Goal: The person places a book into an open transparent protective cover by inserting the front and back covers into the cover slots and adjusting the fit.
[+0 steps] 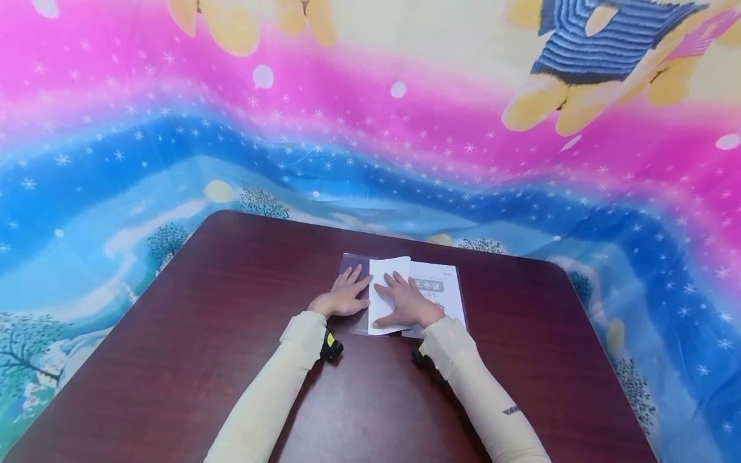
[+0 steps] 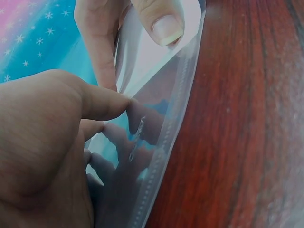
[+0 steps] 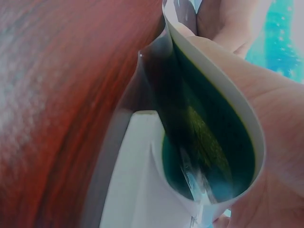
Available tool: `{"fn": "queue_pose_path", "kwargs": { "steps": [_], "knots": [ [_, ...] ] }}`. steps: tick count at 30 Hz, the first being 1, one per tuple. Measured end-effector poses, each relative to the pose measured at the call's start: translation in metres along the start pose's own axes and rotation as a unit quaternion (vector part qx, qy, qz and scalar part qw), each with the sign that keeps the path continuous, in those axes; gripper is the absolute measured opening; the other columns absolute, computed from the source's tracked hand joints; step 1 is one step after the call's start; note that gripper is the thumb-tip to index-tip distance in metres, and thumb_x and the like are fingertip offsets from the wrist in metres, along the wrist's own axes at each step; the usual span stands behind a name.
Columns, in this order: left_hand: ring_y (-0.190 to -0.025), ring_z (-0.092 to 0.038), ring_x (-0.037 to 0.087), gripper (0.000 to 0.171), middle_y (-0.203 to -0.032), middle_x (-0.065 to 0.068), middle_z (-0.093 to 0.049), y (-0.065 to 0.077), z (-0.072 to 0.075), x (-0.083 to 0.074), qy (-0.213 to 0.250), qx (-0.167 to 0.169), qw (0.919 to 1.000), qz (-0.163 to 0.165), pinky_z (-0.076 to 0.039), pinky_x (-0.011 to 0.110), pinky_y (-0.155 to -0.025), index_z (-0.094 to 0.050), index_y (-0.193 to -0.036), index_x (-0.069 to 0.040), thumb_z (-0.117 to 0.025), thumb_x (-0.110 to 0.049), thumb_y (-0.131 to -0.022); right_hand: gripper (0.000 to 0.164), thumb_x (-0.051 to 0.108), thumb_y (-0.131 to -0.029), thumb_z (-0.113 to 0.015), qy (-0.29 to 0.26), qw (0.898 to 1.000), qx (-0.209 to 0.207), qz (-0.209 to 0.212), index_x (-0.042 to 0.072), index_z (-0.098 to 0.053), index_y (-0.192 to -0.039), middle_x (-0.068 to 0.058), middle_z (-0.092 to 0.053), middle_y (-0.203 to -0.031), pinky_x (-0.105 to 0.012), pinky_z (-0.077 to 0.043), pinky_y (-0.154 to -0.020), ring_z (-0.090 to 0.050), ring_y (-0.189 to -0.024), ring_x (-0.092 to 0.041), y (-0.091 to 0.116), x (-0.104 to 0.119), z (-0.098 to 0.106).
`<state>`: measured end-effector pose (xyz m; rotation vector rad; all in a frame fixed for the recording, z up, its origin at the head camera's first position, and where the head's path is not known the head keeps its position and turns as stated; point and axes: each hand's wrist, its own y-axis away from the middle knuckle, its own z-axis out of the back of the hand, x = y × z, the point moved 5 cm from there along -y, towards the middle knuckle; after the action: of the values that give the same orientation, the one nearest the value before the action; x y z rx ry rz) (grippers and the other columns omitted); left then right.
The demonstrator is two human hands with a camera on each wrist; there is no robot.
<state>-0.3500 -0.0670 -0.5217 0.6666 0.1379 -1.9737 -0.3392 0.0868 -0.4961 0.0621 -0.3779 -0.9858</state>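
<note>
A white book (image 1: 450,302) with a grey title block lies on the table. Its bent-over white cover (image 1: 389,267) forms a loop with a dark green face (image 3: 232,118) in the right wrist view. Clear plastic book cover (image 1: 354,261) reaches out to the left and shows past the book's right edge. My left hand (image 1: 343,297) rests on this plastic, fingers spread; its fingertips touch the clear sheet (image 2: 178,99) beside the white edge. With fingers and thumb spread, my right hand (image 1: 402,303) presses on the bent white cover. Its palm hides part of the title.
A dark red-brown wooden table (image 1: 231,289) spreads around the book. Behind and beside it hangs a patterned cloth (image 1: 347,161) in pink and blue. Black wrist cameras (image 1: 332,348) sit under both cream sleeves (image 1: 260,399).
</note>
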Motion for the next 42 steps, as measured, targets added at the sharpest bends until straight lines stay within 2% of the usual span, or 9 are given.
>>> {"fn": "queue_pose_path", "kwargs": {
  "steps": [7, 14, 20, 25, 30, 37, 42],
  "knots": [
    [-0.157, 0.009, 0.035, 0.069, -0.171, 0.014, 0.005, -0.007, -0.008, 0.005, -0.006, 0.007, 0.9999, 0.008, 0.001, 0.051, -0.127, -0.018, -0.165, -0.018, -0.046, -0.038, -0.105, 0.099, 0.053, -0.083, -0.08, -0.003, 1.0, -0.006, -0.008, 0.007, -0.036, -0.158, -0.02, -0.019, -0.168, -0.065, -0.01, -0.123, -0.008, -0.157, -0.04, 0.001, -0.001, -0.001],
    [-0.157, 0.005, 0.039, 0.068, -0.171, 0.019, 0.0, -0.004, 0.0, -0.004, 0.001, -0.003, 1.0, -0.001, -0.002, 0.053, -0.127, -0.022, -0.163, -0.013, -0.048, -0.034, -0.104, 0.106, 0.054, -0.082, -0.08, 0.001, 1.0, -0.014, -0.02, -0.003, -0.031, -0.157, -0.02, -0.02, -0.168, -0.06, -0.009, -0.125, -0.007, -0.157, -0.036, -0.001, 0.0, 0.002],
    [-0.157, 0.007, 0.037, 0.069, -0.171, 0.017, 0.003, -0.005, -0.003, -0.004, -0.002, 0.006, 1.0, -0.002, 0.001, 0.051, -0.127, -0.019, -0.164, -0.015, -0.046, -0.035, -0.105, 0.105, 0.053, -0.083, -0.079, -0.002, 1.0, -0.014, -0.016, -0.006, -0.031, -0.156, -0.023, -0.02, -0.167, -0.062, -0.01, -0.124, -0.007, -0.157, -0.037, 0.0, 0.0, 0.001],
    [-0.157, 0.007, 0.038, 0.069, -0.171, 0.017, 0.002, -0.007, -0.005, 0.001, 0.005, -0.002, 1.0, -0.002, 0.001, 0.053, -0.127, -0.02, -0.164, -0.014, -0.047, -0.034, -0.104, 0.098, 0.047, -0.089, -0.075, -0.057, 0.998, -0.031, 0.006, -0.005, -0.028, -0.158, -0.022, -0.019, -0.167, -0.06, -0.01, -0.125, -0.006, -0.157, -0.037, 0.003, -0.005, 0.004],
    [-0.157, 0.01, 0.035, 0.069, -0.171, 0.014, 0.005, -0.011, -0.011, 0.007, 0.003, 0.002, 1.0, -0.002, 0.003, 0.052, -0.127, -0.017, -0.164, -0.018, -0.045, -0.038, -0.104, 0.097, 0.038, -0.088, -0.078, -0.113, 0.992, -0.045, 0.017, -0.005, -0.027, -0.158, -0.024, -0.015, -0.168, -0.056, -0.015, -0.125, -0.005, -0.157, -0.039, 0.016, -0.018, 0.014],
    [-0.157, 0.007, 0.038, 0.068, -0.171, 0.017, 0.003, -0.002, -0.005, 0.002, 0.016, -0.008, 0.9998, -0.006, 0.0, 0.054, -0.127, -0.02, -0.164, -0.015, -0.047, -0.035, -0.105, 0.097, 0.034, -0.086, -0.083, -0.17, 0.985, -0.039, 0.004, 0.005, -0.028, -0.16, -0.018, -0.013, -0.17, -0.058, -0.021, -0.123, -0.007, -0.157, -0.037, 0.039, -0.045, 0.026],
    [-0.156, 0.007, 0.041, 0.068, -0.17, 0.02, 0.001, 0.003, -0.002, -0.001, 0.037, -0.012, 0.9991, -0.017, 0.001, 0.056, -0.126, -0.022, -0.163, -0.01, -0.047, -0.031, -0.103, 0.095, 0.03, -0.087, -0.082, -0.18, 0.983, -0.03, 0.017, 0.003, -0.028, -0.16, -0.019, -0.016, -0.169, -0.059, -0.02, -0.123, -0.01, -0.156, -0.041, 0.047, -0.05, 0.025]
  ]
}}
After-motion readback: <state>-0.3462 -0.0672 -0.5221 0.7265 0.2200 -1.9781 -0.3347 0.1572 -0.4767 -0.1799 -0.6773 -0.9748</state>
